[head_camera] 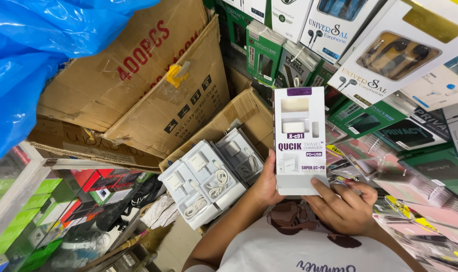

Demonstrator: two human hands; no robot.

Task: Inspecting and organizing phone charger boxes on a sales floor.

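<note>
Two hands hold one white charger box (300,141) upright at mid-frame, its printed face toward the camera. The box is tall and narrow, with a purple tab at its top, a clear window showing a white plug, and purple lettering below. The left hand (265,185) grips the lower left edge, thumb on the front and fingers hidden behind. The right hand (343,205) cups the bottom right corner from below, thumb pressed on the front face near the lower edge. Both hands are closed on the box; neither is free.

Just left of the left hand, an open carton (239,113) holds white plastic trays (202,182) of chargers and coiled cables, lying tilted and partly overlapping. One grey tray (240,155) sits behind them, nearer the box. The carton's brown flap rises behind the trays toward the box's left edge.

Farther left and above, larger flattened cartons (138,80) lean against each other, a scrap of yellow tape on one. Blue plastic sheeting (32,55) fills the top left corner.

Right of the box and behind it, hanging packs crowd the wall: white earphone packs (390,55) up top, green screen-protector packs (264,50) beside and below them, pink packs (420,194) near the right hand.

At lower left, a shelf (22,176) with a pale frame carries green and red boxes. The person's white shirt (309,247) fills the bottom edge.
</note>
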